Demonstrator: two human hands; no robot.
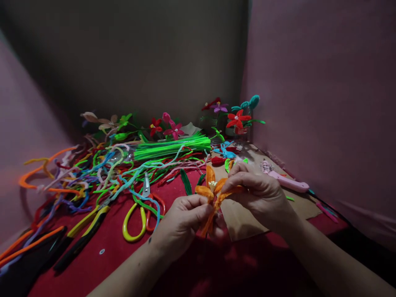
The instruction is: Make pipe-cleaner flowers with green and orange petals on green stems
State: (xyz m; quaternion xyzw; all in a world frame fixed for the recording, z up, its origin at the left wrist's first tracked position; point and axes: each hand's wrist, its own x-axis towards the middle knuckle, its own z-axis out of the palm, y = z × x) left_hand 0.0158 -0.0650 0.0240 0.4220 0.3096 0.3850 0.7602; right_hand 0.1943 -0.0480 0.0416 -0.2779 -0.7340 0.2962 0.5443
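An orange pipe-cleaner flower (213, 190) with a pale yellow centre is held between both hands above the red cloth. My left hand (182, 222) is closed around its stem from below. My right hand (260, 192) pinches one of its orange petals at the right side. A green pipe-cleaner leaf (186, 181) lies just behind the flower.
Scissors with yellow and red handles (142, 214), yellow-handled pliers (83, 229), a bundle of lime pipe cleaners (173, 147) and a tangle of coloured ones (86, 177) lie left. Finished flowers (236, 119) stand at the back. A pink tool (286, 181) rests on brown cardboard (244, 222).
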